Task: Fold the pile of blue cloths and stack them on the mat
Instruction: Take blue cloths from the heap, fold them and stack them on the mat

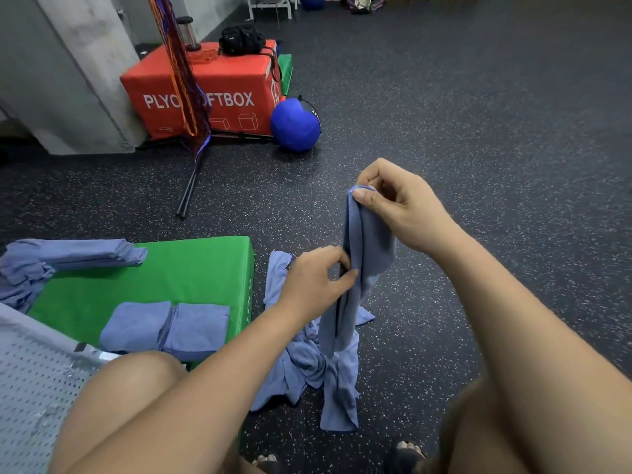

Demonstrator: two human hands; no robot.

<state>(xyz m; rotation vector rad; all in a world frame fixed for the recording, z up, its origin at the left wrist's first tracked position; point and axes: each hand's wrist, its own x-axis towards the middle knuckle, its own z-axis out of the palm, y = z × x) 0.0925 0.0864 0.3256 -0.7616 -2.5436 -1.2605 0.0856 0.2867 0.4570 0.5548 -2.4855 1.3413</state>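
Holds up a limp blue microfibre cloth [371, 241] over the dark speckled rubber floor [496, 138], just off the right edge of the thick green foam mat [154, 278]. Pinches its top corner with the right hand [396, 203], thumb and curled fingers closed on the fabric. Grips the same cloth lower down with the left hand [314, 282], thumb and fingers curled round the gathered folds. Lets the cloth's lower end hang down onto a rumpled pile of unfolded blue cloths [304, 367] on the floor, beside the mat's near right corner. Has a pair of folded blue cloths [167, 326] side by side at the mat's near edge, and a long stack of folded blue cloths [82, 254] across its far left corner, spilling over the left edge. Farther back, against a grey concrete pillar [85, 80]: a red padded plyo box [236, 83], with a black bag [241, 39] on top and a round blue ball [294, 126] just beside its right end.
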